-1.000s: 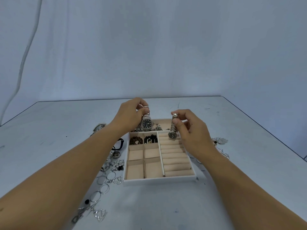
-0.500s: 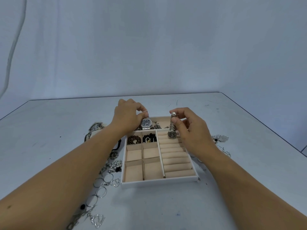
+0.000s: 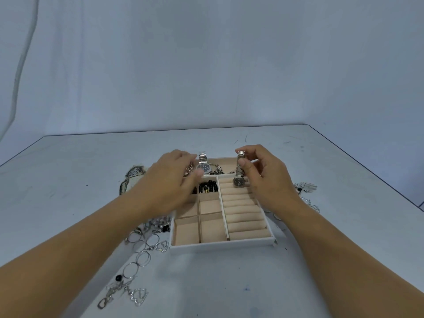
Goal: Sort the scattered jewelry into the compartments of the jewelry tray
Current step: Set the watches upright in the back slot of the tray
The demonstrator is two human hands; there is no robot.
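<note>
A white jewelry tray (image 3: 220,246) with beige lining sits mid-table. A large silver watch with a dark dial (image 3: 204,167) rests in its far compartment beside other metal pieces. My left hand (image 3: 169,182), blurred, hovers just left of that watch with loose fingers and nothing in it. My right hand (image 3: 266,177) pinches a small silver watch (image 3: 238,177) by its band, so it dangles dial-down over the far end of the ring rolls (image 3: 243,212). Dark beads (image 3: 207,187) fill one small square compartment.
Left of the tray lie scattered hoops (image 3: 142,255), heart pendants (image 3: 137,294), pearl pieces (image 3: 158,223) and a dark patterned band (image 3: 133,175). A silver leaf-shaped piece (image 3: 306,187) and chains lie to the right. The table's right edge runs diagonally at far right.
My left hand lowered the large watch into the far compartment, let it go and drew back. My right hand still holds the small watch in about the same spot.
</note>
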